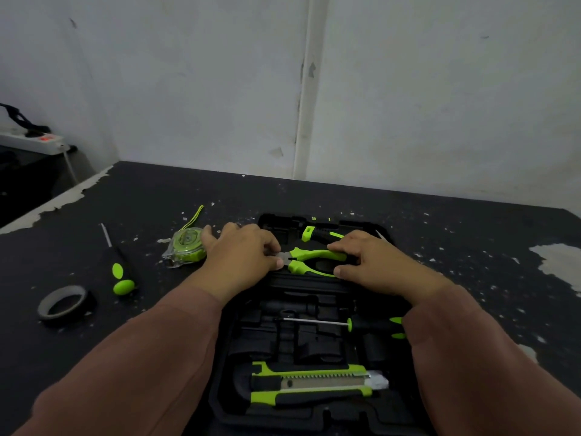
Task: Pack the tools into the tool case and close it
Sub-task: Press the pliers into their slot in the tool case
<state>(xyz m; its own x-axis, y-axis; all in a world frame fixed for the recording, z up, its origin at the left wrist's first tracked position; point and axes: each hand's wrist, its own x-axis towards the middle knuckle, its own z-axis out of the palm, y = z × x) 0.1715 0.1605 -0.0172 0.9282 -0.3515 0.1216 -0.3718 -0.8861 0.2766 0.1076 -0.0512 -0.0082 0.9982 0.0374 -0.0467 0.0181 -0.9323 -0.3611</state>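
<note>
An open black tool case lies flat on the dark table in front of me. Green-handled pliers rest in the case's far half. My left hand pinches the pliers' metal jaws, and my right hand grips the handles. A green utility knife sits in a near slot, a screwdriver in a middle slot, and another green-and-black tool at the far edge. Outside the case, to the left, lie a tape measure and a second screwdriver.
A roll of black tape lies at the near left of the table. The table top is dark with flaking paint. A white wall stands right behind it. A power strip sits on a lower surface at far left.
</note>
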